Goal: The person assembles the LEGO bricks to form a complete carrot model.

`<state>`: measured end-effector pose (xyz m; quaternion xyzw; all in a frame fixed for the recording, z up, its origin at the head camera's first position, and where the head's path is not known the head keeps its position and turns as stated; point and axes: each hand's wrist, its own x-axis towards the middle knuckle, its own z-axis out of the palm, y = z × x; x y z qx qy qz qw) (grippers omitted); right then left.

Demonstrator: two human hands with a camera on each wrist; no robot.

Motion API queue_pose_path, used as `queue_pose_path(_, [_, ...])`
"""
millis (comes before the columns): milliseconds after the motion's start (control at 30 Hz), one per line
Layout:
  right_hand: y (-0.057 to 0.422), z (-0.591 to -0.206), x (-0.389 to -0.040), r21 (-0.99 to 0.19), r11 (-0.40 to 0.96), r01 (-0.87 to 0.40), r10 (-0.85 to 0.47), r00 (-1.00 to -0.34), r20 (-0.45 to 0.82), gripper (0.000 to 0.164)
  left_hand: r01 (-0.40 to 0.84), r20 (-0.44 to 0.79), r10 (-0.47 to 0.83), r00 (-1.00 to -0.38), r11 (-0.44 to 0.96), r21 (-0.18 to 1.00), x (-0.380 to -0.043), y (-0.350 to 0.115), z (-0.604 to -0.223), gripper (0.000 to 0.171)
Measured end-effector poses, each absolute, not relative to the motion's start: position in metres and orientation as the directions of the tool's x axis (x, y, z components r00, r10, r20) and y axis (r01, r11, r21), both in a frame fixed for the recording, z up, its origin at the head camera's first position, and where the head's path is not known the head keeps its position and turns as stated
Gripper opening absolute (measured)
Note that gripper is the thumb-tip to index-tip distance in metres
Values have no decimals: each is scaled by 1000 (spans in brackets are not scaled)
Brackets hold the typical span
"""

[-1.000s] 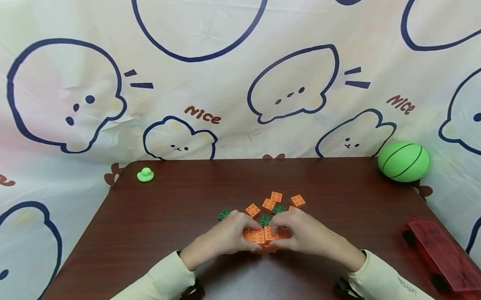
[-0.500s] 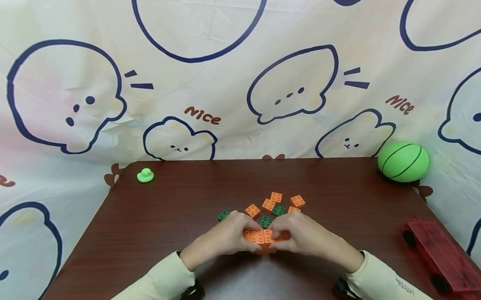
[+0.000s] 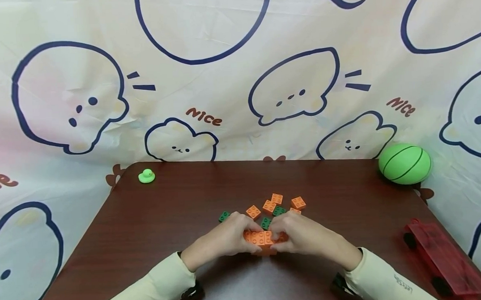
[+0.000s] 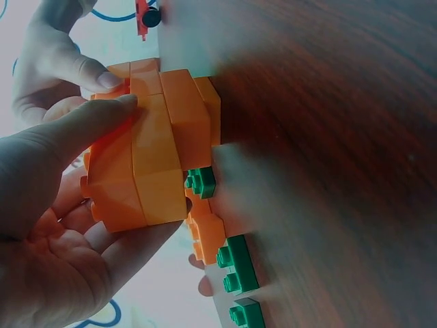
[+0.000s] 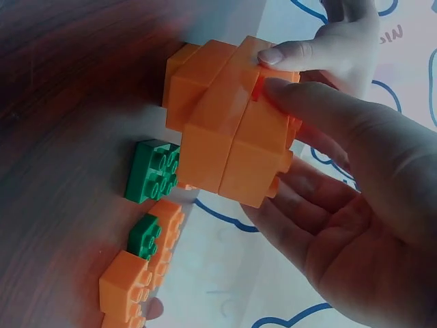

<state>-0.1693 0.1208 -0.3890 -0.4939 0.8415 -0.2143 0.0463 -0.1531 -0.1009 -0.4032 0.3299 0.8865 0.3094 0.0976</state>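
A stack of orange toy building bricks (image 3: 259, 239) stands on the table between both hands, narrower at its base and wider in its upper layers. My left hand (image 3: 231, 234) grips its left end, thumb on the near side and fingers round the far side. From the right, my right hand (image 3: 302, 233) holds the other end the same way. In the left wrist view the two thumbs nearly meet on the near face of the stack (image 4: 160, 147). The right wrist view shows the stepped layers (image 5: 205, 137), with studs facing the palm. Fingers hide part of the top.
Behind the stack lie several loose bricks, orange (image 3: 253, 212) and green (image 3: 265, 223), with another green brick (image 3: 224, 216) beyond the left hand. A green duck (image 3: 146, 176) sits back left, a green ball (image 3: 404, 164) back right. A red toy vehicle (image 3: 446, 257) stands at the right edge.
The top brick by my right hand has sunk level with the bricks beside it. Both hands have kept their places on the stack; the head view has shifted slightly.
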Motion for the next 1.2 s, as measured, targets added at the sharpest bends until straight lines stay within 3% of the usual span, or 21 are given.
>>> queue_pose_path(567, [131, -410, -166, -382, 462, -800, -830, -542, 132, 30, 494, 24, 617, -787, 606, 623, -153, -102, -401, 30])
queue_pose_path(733, [138, -421, -165, -398, 427, -812, -839, -520, 159, 31, 505, 25, 631, -776, 596, 624, -152, -100, -401, 31])
queue_pose_path(967, [136, -418, -171, -446, 327, -833, -884, -437, 168, 30, 526, 43, 636, -771, 597, 606, -153, -99, -403, 29])
queue_pose_path(1200, [134, -413, -174, -471, 374, -799, -884, -460, 78, 32, 519, 39, 635, -772, 593, 616, -152, -100, -402, 29])
